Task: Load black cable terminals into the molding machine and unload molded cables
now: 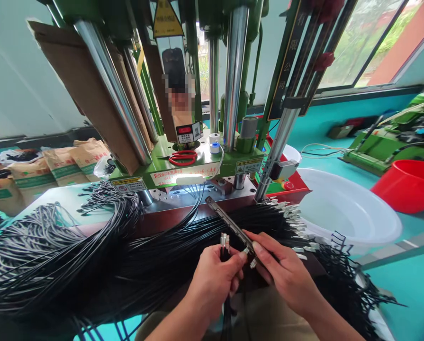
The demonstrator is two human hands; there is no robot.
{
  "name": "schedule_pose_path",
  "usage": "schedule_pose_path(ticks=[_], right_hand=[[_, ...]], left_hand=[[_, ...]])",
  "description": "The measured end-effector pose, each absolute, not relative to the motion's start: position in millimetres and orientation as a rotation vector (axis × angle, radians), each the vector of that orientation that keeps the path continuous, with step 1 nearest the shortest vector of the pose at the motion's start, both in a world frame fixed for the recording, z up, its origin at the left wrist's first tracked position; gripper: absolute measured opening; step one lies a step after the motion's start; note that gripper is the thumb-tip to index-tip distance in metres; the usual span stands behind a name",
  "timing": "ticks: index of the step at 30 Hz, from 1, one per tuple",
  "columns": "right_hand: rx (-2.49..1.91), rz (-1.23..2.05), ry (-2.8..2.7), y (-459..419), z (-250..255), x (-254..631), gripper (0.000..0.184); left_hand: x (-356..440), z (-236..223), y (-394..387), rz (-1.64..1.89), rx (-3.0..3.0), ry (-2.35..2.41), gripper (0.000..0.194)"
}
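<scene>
My left hand (217, 272) is closed around a few black cables (226, 308) whose silvery metal ends (225, 240) stick up above the fist. Between its thumb and forefinger another small metal cable end (247, 251) is pinched, right against a long dark metal bar (231, 223) with slots along it. My right hand (283, 265) grips the near end of this bar, thumb on top. The bar slants up and away to the left, over a thick bundle of black cables (176, 241) lying across the table.
A green press machine (155, 170) stands behind the cables, with red-handled pliers (183, 157) on its plate. More cables (30, 246) pile up at left. At right are a white tub (350, 208), a red bucket (407, 184) and tangled black offcuts (347, 274).
</scene>
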State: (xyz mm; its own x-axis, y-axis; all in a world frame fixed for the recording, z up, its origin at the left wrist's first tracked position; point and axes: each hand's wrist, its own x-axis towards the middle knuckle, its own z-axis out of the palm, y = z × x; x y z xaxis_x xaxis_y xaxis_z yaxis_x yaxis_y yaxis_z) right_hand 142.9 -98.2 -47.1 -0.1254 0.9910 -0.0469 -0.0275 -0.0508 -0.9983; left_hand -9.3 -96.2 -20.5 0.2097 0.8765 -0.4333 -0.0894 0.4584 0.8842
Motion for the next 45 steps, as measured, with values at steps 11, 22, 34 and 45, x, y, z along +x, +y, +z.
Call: schedule_pose_path(ticks=[11,22,34,45], right_hand=[[-1.165,1.606,-0.891,-108,-43,153,0.044],[-1.146,1.537,-1.163,-106,-47,155,0.038],[-1.218,1.412,-1.332,-106,-47,153,0.042],[-1.209,1.57,-1.071,-108,-43,166,0.045]], left_hand=[[-18,-21,-99,0.951,0.784,1.158,0.031],[-10,-18,-97,0.871,0.789,1.162,0.033],[-12,-20,-93,0.862,0.763,1.144,0.031],[-21,-21,-97,0.944,0.693,1.144,0.033]])
